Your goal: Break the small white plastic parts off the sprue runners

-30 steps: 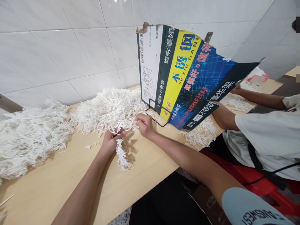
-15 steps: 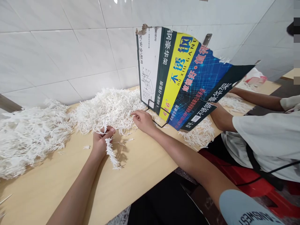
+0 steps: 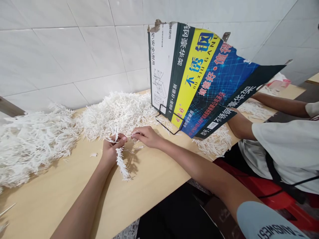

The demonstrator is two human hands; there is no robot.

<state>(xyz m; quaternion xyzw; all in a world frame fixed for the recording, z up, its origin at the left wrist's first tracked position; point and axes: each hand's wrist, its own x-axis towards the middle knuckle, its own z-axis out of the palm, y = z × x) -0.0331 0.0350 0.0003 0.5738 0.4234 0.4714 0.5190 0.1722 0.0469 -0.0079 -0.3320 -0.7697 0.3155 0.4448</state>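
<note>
While the left hand (image 3: 109, 152) pinches a frilled white strip (image 3: 122, 165), the right hand (image 3: 149, 137) seemingly grips a thin strand (image 3: 129, 136), fine fingerwork whose next move needs steadiness.

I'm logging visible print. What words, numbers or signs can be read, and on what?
"不锈钢": cardboard panel, yellow stripe
"BU XIU GANG": same stripe
"嫁德好•值得": its blue part
"钢豪华架": green stripe left of yellow
"豪华架": right green part
"型号": lower green edge
"不锈钢": same edge
"安全\耐用": white stripe
"ANSWEST": light-blue sleeve; start unclear
Smaller print: too small or blurred.
</note>
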